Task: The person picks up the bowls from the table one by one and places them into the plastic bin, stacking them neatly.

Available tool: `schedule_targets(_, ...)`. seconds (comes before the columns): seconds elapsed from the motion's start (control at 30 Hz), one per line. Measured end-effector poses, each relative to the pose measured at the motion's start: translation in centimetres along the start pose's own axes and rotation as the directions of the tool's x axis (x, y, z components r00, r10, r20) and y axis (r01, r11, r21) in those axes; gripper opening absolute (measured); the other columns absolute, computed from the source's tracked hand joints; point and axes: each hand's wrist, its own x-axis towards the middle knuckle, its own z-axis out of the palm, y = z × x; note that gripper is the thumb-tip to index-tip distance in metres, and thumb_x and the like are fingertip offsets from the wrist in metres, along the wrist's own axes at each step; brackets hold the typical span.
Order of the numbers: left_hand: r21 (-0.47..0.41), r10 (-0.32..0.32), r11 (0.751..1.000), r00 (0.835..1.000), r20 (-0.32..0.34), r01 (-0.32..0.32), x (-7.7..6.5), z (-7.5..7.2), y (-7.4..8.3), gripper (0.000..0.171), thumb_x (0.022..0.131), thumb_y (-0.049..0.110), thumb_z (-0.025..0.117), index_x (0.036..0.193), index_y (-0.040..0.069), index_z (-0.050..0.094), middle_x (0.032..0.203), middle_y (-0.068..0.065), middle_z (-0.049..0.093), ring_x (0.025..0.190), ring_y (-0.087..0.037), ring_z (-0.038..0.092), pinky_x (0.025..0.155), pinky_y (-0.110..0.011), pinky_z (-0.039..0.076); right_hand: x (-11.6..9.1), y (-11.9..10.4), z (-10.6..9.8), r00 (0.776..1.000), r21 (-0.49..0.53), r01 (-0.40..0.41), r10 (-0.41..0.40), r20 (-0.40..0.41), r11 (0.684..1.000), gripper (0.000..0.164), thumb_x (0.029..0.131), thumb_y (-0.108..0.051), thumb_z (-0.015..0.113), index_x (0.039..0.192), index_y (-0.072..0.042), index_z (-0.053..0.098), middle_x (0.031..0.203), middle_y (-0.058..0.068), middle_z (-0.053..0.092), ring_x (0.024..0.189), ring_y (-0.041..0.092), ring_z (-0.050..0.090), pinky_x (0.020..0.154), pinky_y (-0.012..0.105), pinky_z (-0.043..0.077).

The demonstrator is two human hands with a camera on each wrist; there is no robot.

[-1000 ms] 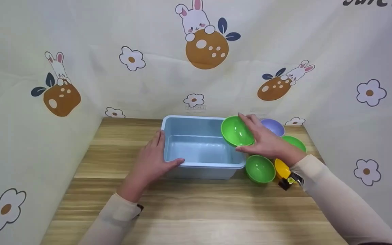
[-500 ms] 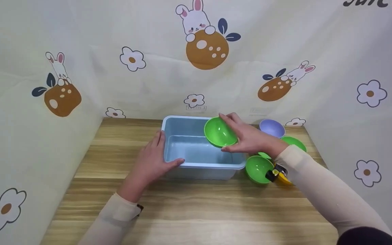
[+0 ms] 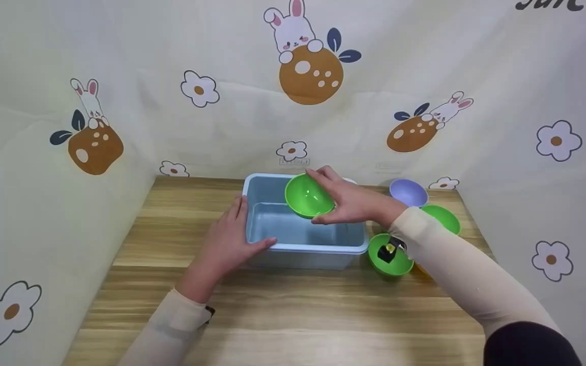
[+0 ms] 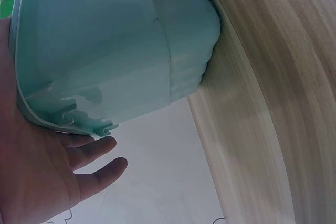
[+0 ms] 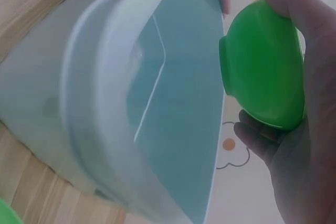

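Note:
In the head view my right hand (image 3: 348, 199) grips a green bowl (image 3: 309, 196) by its rim, thumb and fingers on opposite sides. The bowl hangs over the light blue plastic bin (image 3: 305, 248), whose visible inside holds nothing. Up close in the right wrist view, the same green bowl (image 5: 265, 64) is tilted on its side, its foot facing the bin. My left hand (image 3: 226, 241) rests at the bin's left side, thumb lying on the front rim. In the left wrist view its fingers (image 4: 102, 177) extend loosely past the bin's corner.
Right of the bin stand a green bowl (image 3: 392, 264), a purple bowl (image 3: 408, 192) and another green bowl (image 3: 443, 218). A sliver of a yellow bowl (image 3: 421, 268) shows beneath my right sleeve. Printed cloth (image 3: 232, 127) walls in the wooden table (image 3: 283, 315) at the back and sides.
My right hand has carried the green bowl leftward, from the bin's right end to over its middle. The left hand stays at the bin's left side.

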Motion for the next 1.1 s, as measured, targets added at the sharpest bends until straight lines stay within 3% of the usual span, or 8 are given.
schedule_targets(0.47, 0.008, -0.018, 1.0, 1.0, 0.013, 0.018, -0.2, 0.2, -0.1, 0.143, 0.082, 0.1, 0.056, 0.176, 0.002, 0.014, 0.184, -0.02, 0.013, 0.163, -0.049, 0.03, 0.126, -0.071, 0.033, 4.4, 0.3, 1.0, 0.998, -0.026, 0.066, -0.066, -0.017, 0.997, 0.121, 0.085, -0.062, 0.086, 0.179, -0.019, 0.021, 0.157, 0.009, 0.039, 0.126, 0.025, 0.059, 0.105, 0.039, 0.058)
schedule_targets(0.8, 0.023, -0.014, 1.0, 1.0, 0.022, 0.014, 0.0, 0.0, -0.1, 0.143, 0.082, 0.102, 0.053, 0.176, 0.001, 0.015, 0.183, -0.021, 0.015, 0.163, -0.049, 0.029, 0.127, -0.069, 0.032, 6.2, -0.1, 2.0, 0.997, -0.098, 0.078, -0.077, 0.018, 0.992, 0.123, 0.085, -0.081, 0.072, 0.179, -0.022, 0.019, 0.159, 0.009, 0.04, 0.126, 0.02, 0.057, 0.103, 0.037, 0.058)
schedule_targets(1.1, 0.014, 0.005, 1.0, 1.0, -0.003, -0.005, 0.1, 0.1, -0.1, 0.142, 0.083, 0.098, 0.058, 0.176, 0.0, 0.017, 0.183, -0.023, 0.016, 0.162, -0.048, 0.031, 0.125, -0.071, 0.033, 7.8, 0.2, 2.8, 0.99, -0.15, 0.139, -0.136, 0.03, 0.979, 0.119, 0.088, -0.071, 0.076, 0.178, -0.017, 0.021, 0.159, 0.011, 0.04, 0.129, 0.022, 0.056, 0.11, 0.039, 0.054)
